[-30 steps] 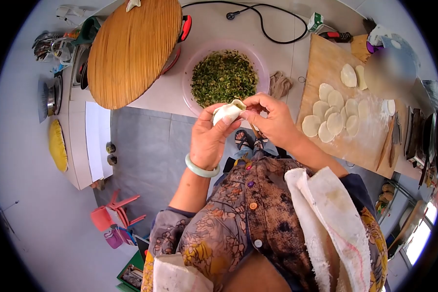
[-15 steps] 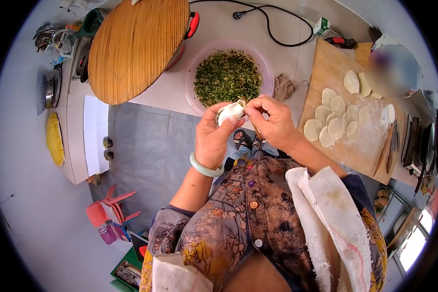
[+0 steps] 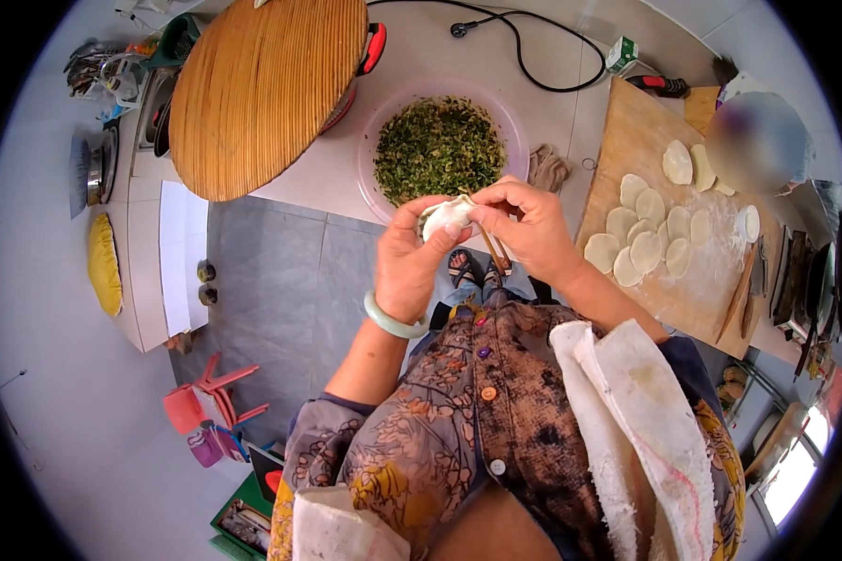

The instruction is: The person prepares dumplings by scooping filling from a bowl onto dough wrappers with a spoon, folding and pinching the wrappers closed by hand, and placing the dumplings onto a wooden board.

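Observation:
A white dough dumpling point(image 3: 447, 217) rests in my left hand point(image 3: 410, 266), whose fingers and thumb close round it from the left. My right hand point(image 3: 533, 229) pinches the right edge of the dough between thumb and forefinger. Brown chopsticks point(image 3: 488, 247) poke out below that same hand, tucked in its fingers. Just beyond both hands sits a pink bowl point(image 3: 369, 178) filled with chopped green filling point(image 3: 438, 150). Part of the bowl's near rim is hidden behind my hands.
Several round dough wrappers point(image 3: 646, 251) lie on a floured wooden board point(image 3: 617, 131) at the right, with a rolling pin point(image 3: 739, 292) near its edge. A round slatted tray point(image 3: 267, 93) stands at the left. A cloth point(image 3: 549, 168) and a black cable point(image 3: 519, 56) lie on the counter.
My right fingers have shifted slightly along the dumpling's edge, and the chopsticks show more clearly below the hand. My left hand stays almost still around the dumpling.

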`<state>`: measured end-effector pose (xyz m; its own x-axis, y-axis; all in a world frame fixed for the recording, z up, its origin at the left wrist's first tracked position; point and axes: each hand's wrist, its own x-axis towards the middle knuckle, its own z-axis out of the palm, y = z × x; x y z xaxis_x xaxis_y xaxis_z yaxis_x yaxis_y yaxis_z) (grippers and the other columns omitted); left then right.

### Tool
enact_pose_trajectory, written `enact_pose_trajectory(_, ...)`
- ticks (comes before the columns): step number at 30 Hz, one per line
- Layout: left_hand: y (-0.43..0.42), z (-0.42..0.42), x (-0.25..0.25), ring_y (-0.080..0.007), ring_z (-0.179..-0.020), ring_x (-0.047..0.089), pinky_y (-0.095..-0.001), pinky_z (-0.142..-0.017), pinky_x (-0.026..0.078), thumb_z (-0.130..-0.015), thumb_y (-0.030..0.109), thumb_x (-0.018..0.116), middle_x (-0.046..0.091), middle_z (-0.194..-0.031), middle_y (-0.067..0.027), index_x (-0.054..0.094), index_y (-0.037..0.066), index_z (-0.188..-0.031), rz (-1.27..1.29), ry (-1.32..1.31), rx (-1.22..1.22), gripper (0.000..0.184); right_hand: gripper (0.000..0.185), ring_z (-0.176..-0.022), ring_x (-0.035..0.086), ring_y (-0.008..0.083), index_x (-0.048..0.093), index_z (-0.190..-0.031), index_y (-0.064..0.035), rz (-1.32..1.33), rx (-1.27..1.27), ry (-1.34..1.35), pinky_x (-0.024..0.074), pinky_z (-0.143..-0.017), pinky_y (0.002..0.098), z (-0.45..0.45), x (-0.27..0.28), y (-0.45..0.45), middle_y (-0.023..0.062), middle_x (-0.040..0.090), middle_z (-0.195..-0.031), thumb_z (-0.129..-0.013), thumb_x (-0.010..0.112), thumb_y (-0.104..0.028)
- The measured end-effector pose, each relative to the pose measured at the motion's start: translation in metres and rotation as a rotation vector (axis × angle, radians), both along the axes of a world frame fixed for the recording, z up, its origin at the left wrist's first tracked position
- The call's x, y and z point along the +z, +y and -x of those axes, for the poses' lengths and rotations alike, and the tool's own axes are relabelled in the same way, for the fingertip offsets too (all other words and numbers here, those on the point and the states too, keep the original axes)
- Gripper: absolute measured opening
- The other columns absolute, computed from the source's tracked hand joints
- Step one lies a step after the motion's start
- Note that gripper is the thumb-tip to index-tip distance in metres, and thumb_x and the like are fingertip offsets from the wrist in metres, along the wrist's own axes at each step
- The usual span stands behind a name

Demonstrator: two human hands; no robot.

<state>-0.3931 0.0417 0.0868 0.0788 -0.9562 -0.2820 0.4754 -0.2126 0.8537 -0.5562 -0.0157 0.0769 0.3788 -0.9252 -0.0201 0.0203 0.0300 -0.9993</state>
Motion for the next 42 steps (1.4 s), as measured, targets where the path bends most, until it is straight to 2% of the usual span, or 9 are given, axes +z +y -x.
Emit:
enact_pose_trajectory(6, 0.001, 0.000, -0.001, -0.0196, -0.102, 0.062, -0.0334, -0.090, 0.056, -0.090, 0.004, 0.064, 0.060, -0.115, -0.0118, 0.051, -0.002, -0.121, 0.005, -0.090, -0.027, 0.034, 0.009, -0.064, 0.049, 0.0065, 0.066, -0.088, 0.0020, 0.156, -0.018, 0.092, 0.0410, -0.058, 0.0228, 0.000, 0.002, 0.001, 0.0014, 0.057, -0.076, -0.085, 0.068, -0.006)
enact_pose_trajectory(9, 0.001, 0.001, -0.001, -0.0197, -0.102, 0.062, -0.0337, -0.090, 0.056, -0.089, 0.005, 0.066, 0.060, -0.115, -0.0116, 0.051, -0.002, -0.120, 0.009, -0.085, -0.024, 0.035, 0.010, -0.064, 0.050, 0.0073, 0.068, -0.092, 0.0012, 0.187, -0.007, 0.093, 0.0418, -0.058, 0.0236, 0.002, 0.000, 0.001, 0.0021, 0.058, -0.077, -0.085, 0.069, -0.006)
enact_pose_trajectory(12, 0.002, -0.001, 0.000, -0.0197, -0.102, 0.062, -0.0337, -0.090, 0.056, -0.089, 0.005, 0.067, 0.060, -0.115, -0.0115, 0.052, -0.003, -0.120, 0.004, -0.058, -0.011, 0.035, 0.013, -0.064, 0.051, 0.0080, 0.069, -0.095, 0.0000, 0.083, -0.003, 0.082, 0.0424, -0.058, 0.0239, 0.003, 0.003, 0.001, 0.0024, 0.059, -0.078, -0.084, 0.069, -0.007)
enact_pose_trajectory(18, 0.001, -0.001, 0.000, -0.0194, -0.102, 0.061, -0.0336, -0.090, 0.056, -0.088, 0.005, 0.067, 0.060, -0.115, -0.0106, 0.052, -0.002, -0.119, -0.012, -0.074, -0.037, 0.035, 0.013, -0.066, 0.052, 0.0087, 0.069, -0.095, -0.0007, 0.115, 0.025, 0.103, 0.0434, -0.059, 0.0245, 0.000, 0.009, -0.002, 0.0018, 0.060, -0.080, -0.084, 0.069, -0.008)
enact_pose_trajectory(24, 0.003, -0.002, -0.002, -0.0158, -0.103, 0.060, -0.0300, -0.090, 0.052, -0.084, -0.001, 0.070, 0.060, -0.115, -0.0080, 0.055, 0.000, -0.119, -0.050, -0.245, -0.121, 0.038, 0.010, -0.069, 0.055, 0.0102, 0.069, -0.092, -0.0002, 0.182, 0.029, 0.137, 0.0454, -0.062, 0.0253, 0.005, 0.003, -0.002, 0.0044, 0.062, -0.084, -0.085, 0.066, -0.007)
enact_pose_trajectory(27, 0.004, -0.002, 0.001, -0.0149, -0.103, 0.060, -0.0288, -0.091, 0.050, -0.082, -0.004, 0.070, 0.061, -0.114, -0.0071, 0.055, 0.001, -0.119, -0.020, -0.235, -0.132, 0.041, 0.010, -0.071, 0.057, 0.0115, 0.069, -0.092, -0.0001, 0.165, 0.045, 0.106, 0.0464, -0.064, 0.0254, 0.008, 0.003, -0.002, 0.0056, 0.063, -0.086, -0.085, 0.067, -0.006)
enact_pose_trajectory(30, 0.002, -0.002, 0.001, -0.0145, -0.103, 0.059, -0.0282, -0.091, 0.050, -0.082, -0.004, 0.069, 0.061, -0.114, -0.0068, 0.055, 0.000, -0.120, -0.014, -0.214, -0.120, 0.040, 0.011, -0.072, 0.058, 0.0126, 0.068, -0.093, 0.0000, 0.181, 0.043, 0.119, 0.0469, -0.064, 0.0257, 0.009, 0.005, -0.004, 0.0058, 0.064, -0.087, -0.084, 0.068, -0.006)
enact_pose_trajectory(33, 0.001, -0.005, 0.001, -0.0137, -0.101, 0.060, -0.0274, -0.089, 0.050, -0.083, -0.004, 0.068, 0.062, -0.112, -0.0060, 0.055, 0.000, -0.120, -0.010, -0.332, -0.146, 0.039, 0.012, -0.073, 0.058, 0.0132, 0.067, -0.094, 0.0001, 0.221, 0.022, 0.100, 0.0472, -0.065, 0.0260, 0.005, 0.007, -0.004, 0.0057, 0.063, -0.087, -0.084, 0.069, -0.005)
enact_pose_trajectory(42, -0.002, -0.001, 0.010, -0.0119, -0.098, 0.060, -0.0268, -0.087, 0.050, -0.082, -0.002, 0.069, 0.062, -0.109, -0.0049, 0.054, -0.001, -0.121, -0.014, -0.465, -0.205, 0.042, 0.012, -0.076, 0.057, 0.0136, 0.068, -0.097, -0.0014, 0.153, 0.105, 0.106, 0.0468, -0.068, 0.0272, 0.011, -0.004, -0.005, 0.0050, 0.062, -0.089, -0.085, 0.066, -0.005)
